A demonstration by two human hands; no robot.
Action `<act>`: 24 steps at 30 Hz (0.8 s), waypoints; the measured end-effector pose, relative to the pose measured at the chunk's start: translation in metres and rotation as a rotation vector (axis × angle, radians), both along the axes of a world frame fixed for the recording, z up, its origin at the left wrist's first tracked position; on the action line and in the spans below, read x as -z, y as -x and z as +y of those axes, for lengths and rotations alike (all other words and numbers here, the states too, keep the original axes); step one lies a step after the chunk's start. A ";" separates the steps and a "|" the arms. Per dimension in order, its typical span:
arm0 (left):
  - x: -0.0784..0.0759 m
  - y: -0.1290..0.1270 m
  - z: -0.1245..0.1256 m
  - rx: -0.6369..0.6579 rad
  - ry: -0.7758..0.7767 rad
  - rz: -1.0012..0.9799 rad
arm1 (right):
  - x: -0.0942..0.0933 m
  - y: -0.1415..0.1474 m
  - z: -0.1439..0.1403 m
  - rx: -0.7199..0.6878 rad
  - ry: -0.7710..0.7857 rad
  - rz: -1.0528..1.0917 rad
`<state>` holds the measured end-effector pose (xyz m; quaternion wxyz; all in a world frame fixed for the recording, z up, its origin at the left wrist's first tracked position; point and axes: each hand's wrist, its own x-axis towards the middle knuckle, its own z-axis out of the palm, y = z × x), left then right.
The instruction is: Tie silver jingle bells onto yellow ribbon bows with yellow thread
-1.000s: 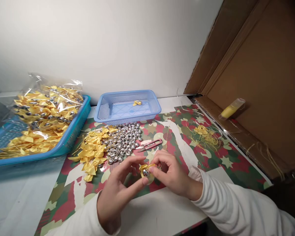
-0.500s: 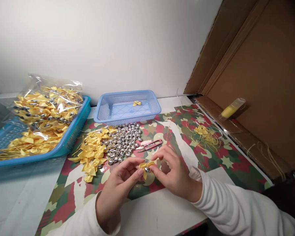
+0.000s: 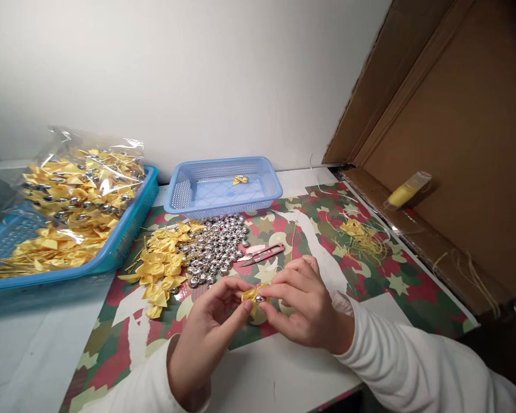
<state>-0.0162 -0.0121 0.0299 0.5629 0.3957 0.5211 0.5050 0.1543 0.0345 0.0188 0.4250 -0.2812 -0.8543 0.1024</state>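
Note:
Between my hands, above the patterned table covering, is a yellow ribbon bow (image 3: 248, 295) with a shiny silver bell (image 3: 260, 299) at its middle. My left hand (image 3: 212, 324) pinches the bow's left side between thumb and fingers. My right hand (image 3: 303, 301) has its thumb and index finger closed about the bell, at the bow's right side; its fingertips partly cover the bow. Just beyond my hands lie a heap of silver bells (image 3: 219, 244), a pile of yellow bows (image 3: 161, 267) and red-handled thread snips (image 3: 262, 254).
A light blue basket (image 3: 223, 208) with one belled bow (image 3: 240, 180) stands at the back. At left, a blue basket (image 3: 107, 261) carries a clear bag (image 3: 86, 178) of belled bows. Yellow threads (image 3: 363, 241) lie right, near a yellow-filled tube (image 3: 408, 190) by the cardboard wall (image 3: 447, 115).
My right thumb and fingers have shifted and closed in over the bell, now covering more of the bow's right side. The bow has tilted slightly; my left hand stays nearly in place.

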 end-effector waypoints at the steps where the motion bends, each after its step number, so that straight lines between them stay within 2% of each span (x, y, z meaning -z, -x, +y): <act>1: 0.001 0.000 0.000 0.007 0.003 -0.001 | 0.001 0.000 0.000 -0.008 -0.002 0.002; 5: 0.005 0.001 0.001 0.016 0.040 0.009 | 0.004 0.003 0.001 -0.043 0.042 0.045; 12: 0.005 0.004 0.000 0.054 -0.003 0.006 | -0.004 -0.002 0.012 -0.267 0.365 0.199; 17: 0.002 0.001 -0.002 0.118 -0.019 -0.020 | 0.001 -0.005 0.016 -0.434 0.713 0.065; 24: 0.006 0.002 -0.003 0.227 -0.069 -0.143 | 0.010 -0.005 0.016 -0.458 0.940 0.023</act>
